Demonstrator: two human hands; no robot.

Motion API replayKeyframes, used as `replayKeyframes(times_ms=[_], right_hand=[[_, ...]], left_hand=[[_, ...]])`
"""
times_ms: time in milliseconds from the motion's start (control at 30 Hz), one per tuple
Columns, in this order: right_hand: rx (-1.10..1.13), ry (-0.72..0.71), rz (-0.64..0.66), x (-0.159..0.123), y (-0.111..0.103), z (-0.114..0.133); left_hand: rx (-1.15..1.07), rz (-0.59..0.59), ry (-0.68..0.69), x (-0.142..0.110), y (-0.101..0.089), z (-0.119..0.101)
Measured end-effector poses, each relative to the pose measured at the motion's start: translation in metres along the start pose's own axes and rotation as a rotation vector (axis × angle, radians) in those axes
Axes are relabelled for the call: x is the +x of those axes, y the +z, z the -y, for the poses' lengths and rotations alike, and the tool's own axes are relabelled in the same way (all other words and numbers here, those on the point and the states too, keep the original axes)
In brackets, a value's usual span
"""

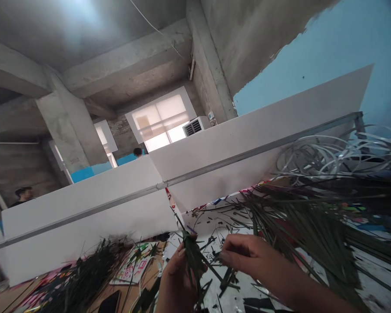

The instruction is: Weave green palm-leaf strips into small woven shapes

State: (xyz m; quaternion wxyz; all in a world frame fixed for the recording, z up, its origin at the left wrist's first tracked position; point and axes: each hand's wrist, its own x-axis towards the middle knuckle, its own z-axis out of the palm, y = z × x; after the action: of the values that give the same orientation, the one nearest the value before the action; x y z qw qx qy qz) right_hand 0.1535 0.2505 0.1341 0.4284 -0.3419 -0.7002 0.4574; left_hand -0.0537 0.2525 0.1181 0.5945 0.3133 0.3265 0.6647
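Note:
My left hand [176, 278], at the bottom centre, is closed around a bundle of folded dark green leaf strips [193, 256]. Thin ends stick up above its fingers and others hang down over the palm. Just to the right, my right hand [252, 254] is closed, with thumb and forefinger pinched together. Something dark and small shows at those fingertips, but I cannot make out what it is. Loose green scraps [228, 280] lie on the white work surface below and between the hands.
Long green leaf strips [313, 230] are heaped at right, below coiled white plastic bands [332, 150]. A darker pile of strips [87, 274], a printed booklet [132, 269] and a phone [110, 302] lie at left. White partition panels [215, 152] stand behind; two people are beyond them.

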Motion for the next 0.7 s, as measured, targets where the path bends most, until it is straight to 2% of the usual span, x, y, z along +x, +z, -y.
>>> replayKeyframes(times_ms=[100,200,333,433,567,700], right_hand=[[0.16,-0.018,-0.007,0.001,0.012,-0.001],[0.215,-0.014,-0.008,0.0,0.021,-0.002],[0.146,0.018,-0.047,-0.002,0.027,-0.002],[0.083,0.017,-0.077,-0.003,0.029,-0.002],[-0.022,-0.035,-0.135,-0.002,0.029,-0.003],[-0.138,-0.06,-0.184,-0.001,0.028,-0.003]], left_hand=[[0.011,0.106,-0.051,0.002,-0.002,0.006],[0.035,0.131,-0.048,0.004,-0.006,0.011],[0.075,0.092,-0.006,0.004,-0.009,0.014],[0.057,0.087,-0.042,0.003,-0.008,0.014],[0.064,0.106,-0.072,0.001,-0.003,0.014],[0.095,0.089,-0.016,-0.006,0.006,0.012]])
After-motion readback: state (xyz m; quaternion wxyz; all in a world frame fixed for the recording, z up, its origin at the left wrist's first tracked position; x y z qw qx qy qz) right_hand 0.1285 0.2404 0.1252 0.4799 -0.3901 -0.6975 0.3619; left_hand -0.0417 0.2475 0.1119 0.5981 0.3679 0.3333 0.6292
